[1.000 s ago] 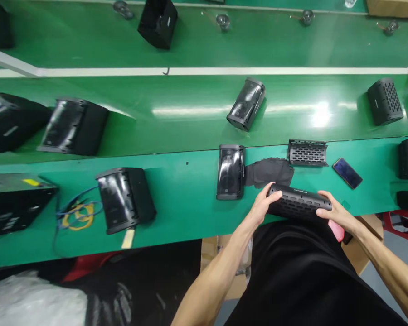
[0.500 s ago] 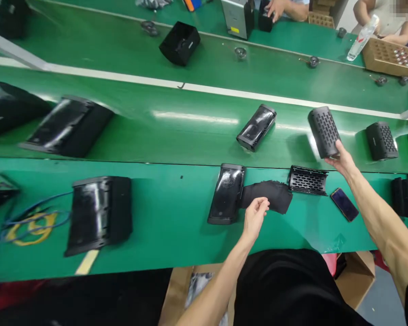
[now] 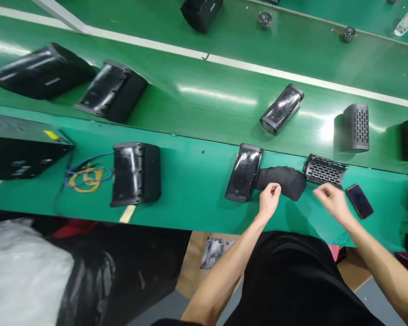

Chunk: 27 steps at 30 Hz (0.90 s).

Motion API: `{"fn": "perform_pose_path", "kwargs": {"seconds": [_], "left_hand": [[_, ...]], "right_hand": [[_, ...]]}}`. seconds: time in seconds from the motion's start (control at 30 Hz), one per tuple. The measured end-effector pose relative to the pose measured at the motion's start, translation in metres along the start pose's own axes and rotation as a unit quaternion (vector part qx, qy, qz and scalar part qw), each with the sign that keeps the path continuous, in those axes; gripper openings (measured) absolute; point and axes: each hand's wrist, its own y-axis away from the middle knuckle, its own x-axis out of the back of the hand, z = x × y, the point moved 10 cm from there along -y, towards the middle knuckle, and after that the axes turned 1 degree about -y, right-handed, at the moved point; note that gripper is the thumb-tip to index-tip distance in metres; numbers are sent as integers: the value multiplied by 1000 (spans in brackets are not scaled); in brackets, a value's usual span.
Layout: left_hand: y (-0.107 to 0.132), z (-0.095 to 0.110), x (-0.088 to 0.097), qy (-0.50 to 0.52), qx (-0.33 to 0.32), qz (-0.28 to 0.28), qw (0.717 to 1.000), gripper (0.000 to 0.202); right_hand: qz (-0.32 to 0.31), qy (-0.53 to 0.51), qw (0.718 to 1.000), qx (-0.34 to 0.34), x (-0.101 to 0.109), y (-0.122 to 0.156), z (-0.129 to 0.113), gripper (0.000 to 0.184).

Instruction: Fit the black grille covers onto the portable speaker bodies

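My left hand (image 3: 270, 199) is closed in a pinch above the front edge of a black cloth-like sheet (image 3: 287, 180); anything between its fingertips is too small to make out. To its left lies a black speaker (image 3: 244, 174) with a glossy perforated front, touching or overlapping the sheet. My right hand (image 3: 330, 198), slightly blurred, has its fingers drawn together with nothing visible in them. It is just in front of an open, slotted black grille shell (image 3: 324, 171). Farther back, a slotted speaker housing (image 3: 357, 127) stands upright on the belt, free of my hands.
A phone (image 3: 359, 201) lies right of my right hand. Another glossy speaker (image 3: 282, 108) rests on the green belt (image 3: 211, 108). At left are a black speaker (image 3: 136, 174), coiled cables (image 3: 86, 178) and a metal-cased box (image 3: 23, 149). More speakers lie on the belt.
My right hand has let go of the slotted housing, now standing on the belt, and has come back toward me and left. My left hand keeps its pinch by the sheet. The view has shifted.
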Motion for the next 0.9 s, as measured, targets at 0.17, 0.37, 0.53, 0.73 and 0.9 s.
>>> {"fn": "perform_pose_path", "kwargs": {"seconds": [0.17, 0.37, 0.53, 0.73, 0.9], "left_hand": [[7, 9, 13, -22, -40, -13, 999, 27], [38, 68, 13, -150, -260, -107, 948, 57], [29, 79, -7, -140, -241, -183, 943, 22], [11, 72, -21, 62, -91, -255, 961, 32], [0, 102, -45, 54, -120, -264, 955, 32]], "right_hand": [[-88, 180, 979, -21, -104, 21, -1, 10], [-182, 137, 971, 72, -88, 20, -32, 20], [-232, -117, 965, 47, -50, 31, -61, 37], [-175, -393, 870, -241, -35, 49, -5, 56], [-58, -315, 929, -183, -12, 44, 14, 56]]}}
